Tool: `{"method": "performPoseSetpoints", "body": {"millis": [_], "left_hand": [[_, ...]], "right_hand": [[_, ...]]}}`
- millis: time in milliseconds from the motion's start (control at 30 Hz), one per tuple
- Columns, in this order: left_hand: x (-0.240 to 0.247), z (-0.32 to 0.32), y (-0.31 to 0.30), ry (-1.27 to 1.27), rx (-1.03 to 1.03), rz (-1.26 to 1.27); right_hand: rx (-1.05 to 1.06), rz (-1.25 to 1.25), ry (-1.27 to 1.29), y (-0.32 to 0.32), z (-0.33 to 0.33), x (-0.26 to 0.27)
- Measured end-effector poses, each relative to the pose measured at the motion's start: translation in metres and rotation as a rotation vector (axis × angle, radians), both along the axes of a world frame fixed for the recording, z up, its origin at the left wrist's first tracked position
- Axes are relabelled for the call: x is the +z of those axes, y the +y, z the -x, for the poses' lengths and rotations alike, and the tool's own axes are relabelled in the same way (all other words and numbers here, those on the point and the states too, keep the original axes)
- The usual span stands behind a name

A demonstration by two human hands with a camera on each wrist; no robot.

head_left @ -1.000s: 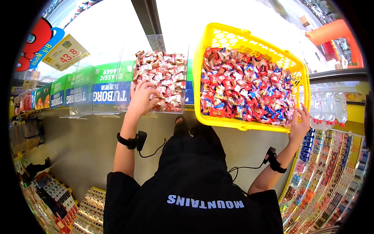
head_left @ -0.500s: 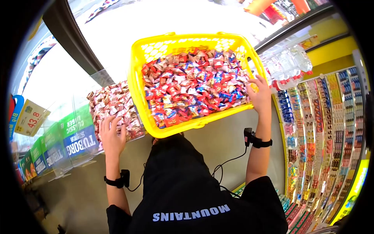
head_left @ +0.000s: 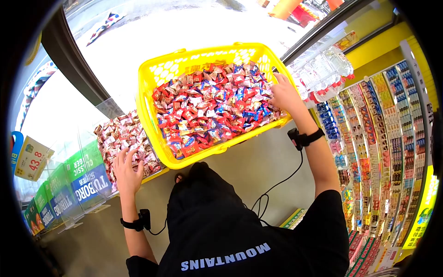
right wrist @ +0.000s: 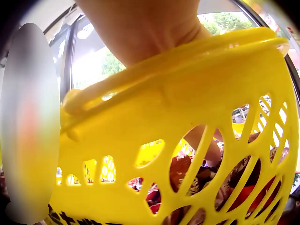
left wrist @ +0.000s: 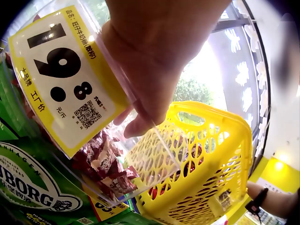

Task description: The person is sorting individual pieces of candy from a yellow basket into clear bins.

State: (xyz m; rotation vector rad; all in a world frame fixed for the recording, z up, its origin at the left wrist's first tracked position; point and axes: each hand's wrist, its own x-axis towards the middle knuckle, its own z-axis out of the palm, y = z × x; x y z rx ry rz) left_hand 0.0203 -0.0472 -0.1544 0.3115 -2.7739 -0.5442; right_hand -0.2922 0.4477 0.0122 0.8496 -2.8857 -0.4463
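My left hand [head_left: 129,173] is over a clear plastic bin of pinkish-brown wrapped candies [head_left: 122,135], its fingers loosely spread. In the left wrist view the thumb [left wrist: 138,127] hangs inside the bin's clear wall, above the candies; the other fingertips are mostly hidden. Reaching over the right-hand rim of a yellow basket [head_left: 210,154], my right hand [head_left: 284,94] has its fingers down at the wrapped candies [head_left: 207,108], red, blue and brown. Through the basket's holes the right wrist view shows fingers [right wrist: 211,152] pointing down among the wrappers.
Green and blue beer cartons [head_left: 90,177] line the left, with a price card [head_left: 34,158] above them. A 19.8 price card [left wrist: 65,75] fronts the bin. Water bottles [head_left: 323,76] stand right of the basket, beyond them a snack rack [head_left: 378,152].
The head view has turned rightward. My right hand has gone from the basket's right edge over the rim to the candies inside. My left hand's fingers, earlier bent on the bin's candies, are now spread.
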Motion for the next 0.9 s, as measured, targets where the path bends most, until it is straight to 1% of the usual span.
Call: {"method": "performPoseSetpoints", "body": {"millis": [33,133,233,267,300,367,400,433,500,533,633,667,767,800,833,900], "left_hand": [[0.000,-0.001,0.001,-0.003,0.007,0.001],[-0.002,-0.002,0.000,0.020,0.011,0.001],[-0.002,-0.003,-0.001,0.046,0.017,0.018],[0.001,-0.004,0.002,0.067,0.040,0.043],[0.008,-0.003,0.005,0.115,0.023,0.029],[0.033,-0.004,0.010,0.212,-0.003,0.000],[0.049,-0.004,0.015,0.243,0.006,0.033],[0.068,-0.006,0.023,0.271,-0.016,-0.006],[0.106,-0.007,0.040,0.321,-0.065,-0.082],[0.120,-0.007,0.048,0.367,-0.124,-0.084],[0.160,-0.007,0.062,0.328,-0.337,-0.108],[0.167,-0.006,0.069,0.327,-0.350,-0.120],[0.170,-0.003,0.079,0.319,-0.422,-0.143],[0.165,-0.001,0.081,0.367,-0.376,-0.123],[0.162,-0.001,0.079,0.372,-0.374,-0.104],[0.159,-0.003,0.076,0.380,-0.369,-0.070]], "right_hand": [[0.027,-0.106,-0.007,-0.001,0.003,0.003],[0.119,-0.134,0.034,-0.001,0.011,-0.002],[0.152,0.048,0.031,-0.010,0.001,0.011],[0.125,0.161,0.045,-0.018,-0.010,0.018],[0.168,0.276,0.064,-0.027,-0.024,0.026],[0.261,0.508,0.102,-0.055,-0.055,0.044],[0.305,0.580,0.078,-0.075,-0.078,0.054],[0.348,0.653,0.048,-0.096,-0.104,0.060],[0.465,0.683,0.048,-0.130,-0.146,0.057],[0.524,0.704,0.026,-0.147,-0.164,0.055],[0.691,0.751,-0.014,-0.186,-0.196,0.046],[0.728,0.760,0.007,-0.196,-0.202,0.039],[0.817,0.783,0.055,-0.216,-0.211,0.025],[0.831,0.790,0.056,-0.221,-0.212,0.024],[0.844,0.795,0.058,-0.224,-0.213,0.023],[0.827,0.825,-0.041,-0.225,-0.209,0.021]]}}
